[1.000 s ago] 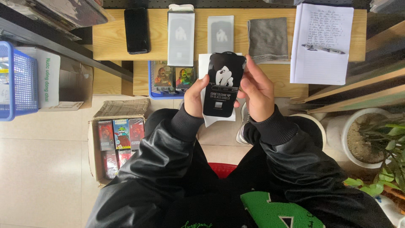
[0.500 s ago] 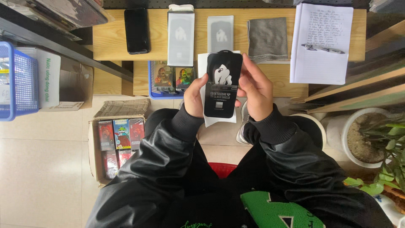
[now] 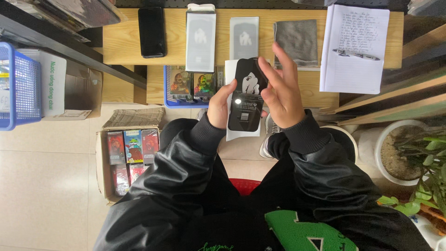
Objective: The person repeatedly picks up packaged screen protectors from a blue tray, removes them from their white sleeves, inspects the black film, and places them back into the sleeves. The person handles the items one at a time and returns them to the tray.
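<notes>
A seated person in a black jacket works over a wooden surface point(image 3: 125, 42) that runs across the far side of the scene, its near edge meeting a lower shelf and the tiled floor point(image 3: 42, 186). On the floor at near left stands an open cardboard box point(image 3: 104, 162) of coloured packs; at far left a blue basket point(image 3: 21, 88) juts in, and at right a white plant pot point(image 3: 371, 148) with green leaves closes that side. The freest room lies on the floor to the near left and on the bare wood between the items laid on the surface.

Along the surface, left to right: a black phone point(image 3: 152, 31), a tall grey-fronted package point(image 3: 200, 42), a smaller grey package point(image 3: 244, 38), a folded grey cloth point(image 3: 296, 42) and a lined notepad point(image 3: 355, 49) with a pen point(image 3: 355, 54) lying on it, near the right edge.

In the middle, held above the lap, is a black glossy sleeve point(image 3: 246, 95) with a white card point(image 3: 241, 135) behind it. Compared with half a second ago, the right hand point(image 3: 281, 97) has lifted off the sleeve's right edge: its fingers are now spread and raised, the fingertips at the sleeve's far corner, as if about to peel or pull there. The left hand point(image 3: 218, 104) clamps the left edge between thumb and fingers, and the sleeve tilts slightly to the right.
</notes>
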